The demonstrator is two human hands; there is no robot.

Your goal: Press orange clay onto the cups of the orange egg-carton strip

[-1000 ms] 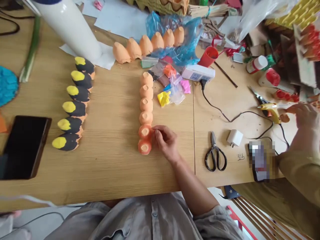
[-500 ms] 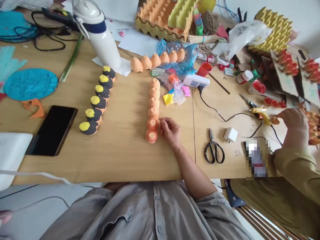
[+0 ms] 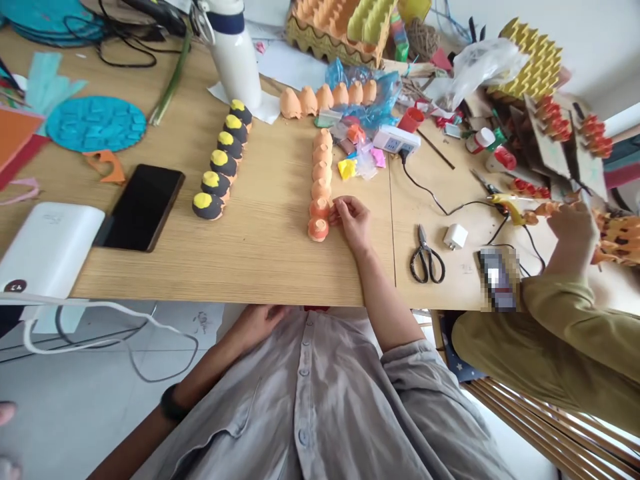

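Lying bottom-up, orange cups [image 3: 321,189] neighbour the right hand [image 3: 355,221].

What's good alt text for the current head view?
A person's right hand touches a short row of orange egg-carton cups on a wooden table, while the left hand rests in the lap. Left of that row stand black cups with yellow tips; to its right lie scissors and a power strip.

No readable text or labels.
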